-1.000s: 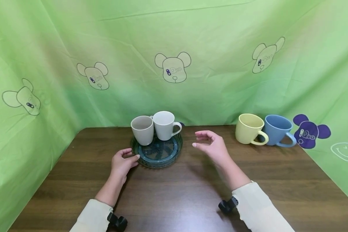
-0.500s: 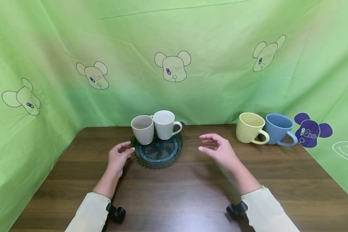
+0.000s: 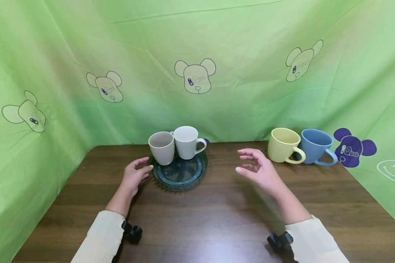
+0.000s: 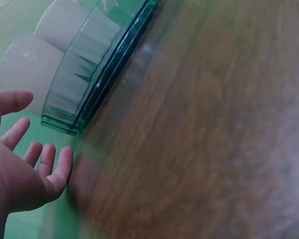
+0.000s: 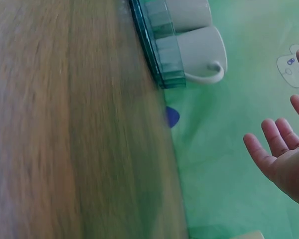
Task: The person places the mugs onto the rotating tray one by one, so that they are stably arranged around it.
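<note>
Round translucent blue-green tray (image 3: 179,186) stood on the brown wooden bench (image 3: 197,219), my left hand (image 3: 134,177) beside it, right hand (image 3: 264,173) apart; fingers (image 5: 259,153) half-open, empty. I judged level, two-sided support best.

Apparently staged recording booth: green cartoon-print cloth (image 3: 151,40) behind and beside wood-grain table (image 3: 197,219), black wrist cameras (image 3: 135,234).

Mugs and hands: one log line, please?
In dish: gray mug, white mug; on table: yellow mug, blue mug; left hand: empty; right hand: empty
</note>
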### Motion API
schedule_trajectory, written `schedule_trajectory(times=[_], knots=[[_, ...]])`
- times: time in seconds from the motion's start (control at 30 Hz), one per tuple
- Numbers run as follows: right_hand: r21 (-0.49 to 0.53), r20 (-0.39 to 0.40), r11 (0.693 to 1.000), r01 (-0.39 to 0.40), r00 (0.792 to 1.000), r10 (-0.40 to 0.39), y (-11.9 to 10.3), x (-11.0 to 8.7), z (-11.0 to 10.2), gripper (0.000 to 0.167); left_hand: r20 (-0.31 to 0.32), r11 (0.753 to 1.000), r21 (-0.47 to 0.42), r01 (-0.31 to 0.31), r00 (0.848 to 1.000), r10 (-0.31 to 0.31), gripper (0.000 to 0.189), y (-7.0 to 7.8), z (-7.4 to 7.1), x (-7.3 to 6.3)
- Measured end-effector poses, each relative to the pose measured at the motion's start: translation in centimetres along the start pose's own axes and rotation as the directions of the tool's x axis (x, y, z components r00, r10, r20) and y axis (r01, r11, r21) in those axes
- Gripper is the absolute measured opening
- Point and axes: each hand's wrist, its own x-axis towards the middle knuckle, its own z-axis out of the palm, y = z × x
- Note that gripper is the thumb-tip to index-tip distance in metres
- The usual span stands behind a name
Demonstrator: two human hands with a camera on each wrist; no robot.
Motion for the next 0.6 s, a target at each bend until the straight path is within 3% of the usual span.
schedule_trajectory(times=[0.4, 0.6], knots=[[-0.035, -0.024, 0.999, 0.029, 0.999, -0.03, -0.1, -1.1, -2.1, 0.05, 0.052, 1.0, -0.025, 0.004, 0.999, -0.003, 0.052, -0.3, -0.4, 0.5], [-0.043, -0.04, 0.998, 0.037, 0.998, -0.039, 0.1, -1.6, -3.2, 0.055, 0.076, 1.0, 0.007, -0.017, 0.997, 0.017, 0.051, -0.6, -0.3, 0.9]])
